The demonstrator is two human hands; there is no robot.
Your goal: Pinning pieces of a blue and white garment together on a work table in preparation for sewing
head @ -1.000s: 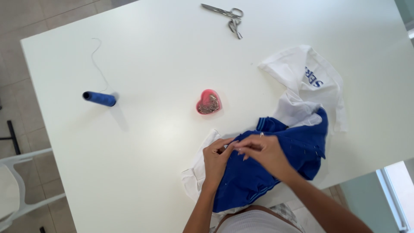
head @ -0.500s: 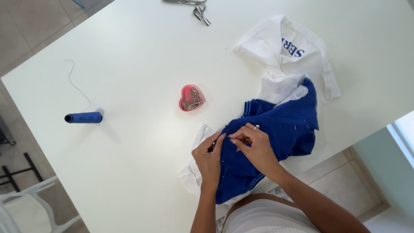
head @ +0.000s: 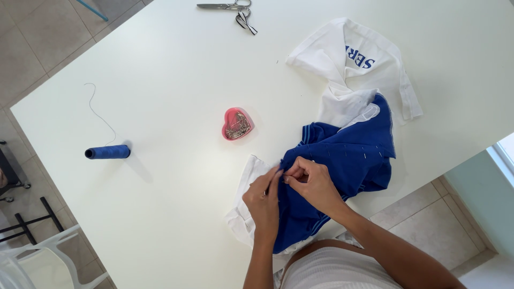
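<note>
The right hand (head: 313,184) and left hand (head: 263,199) pinch the edge of a blue-and-white fabric garment (head: 342,155) near the white table's (head: 176,64) near edge. A red heart-shaped pin box (head: 236,123) sits just beyond; a blue thread spool (head: 108,152) lies toward the left edge.

Home sewing corner, white table (head: 160,225), scissors (head: 227,7), thread spool (head: 107,152), pin dish (head: 236,123), tiled floor (head: 37,37)

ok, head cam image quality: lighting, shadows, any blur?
Head view: bright even daylight, sharp throughout; soft shadow falls right of the blue thread spool and the pink heart-shaped pin box; white table is near blown out, no hard glare; both hands on the blue fabric are unblurred.
</note>
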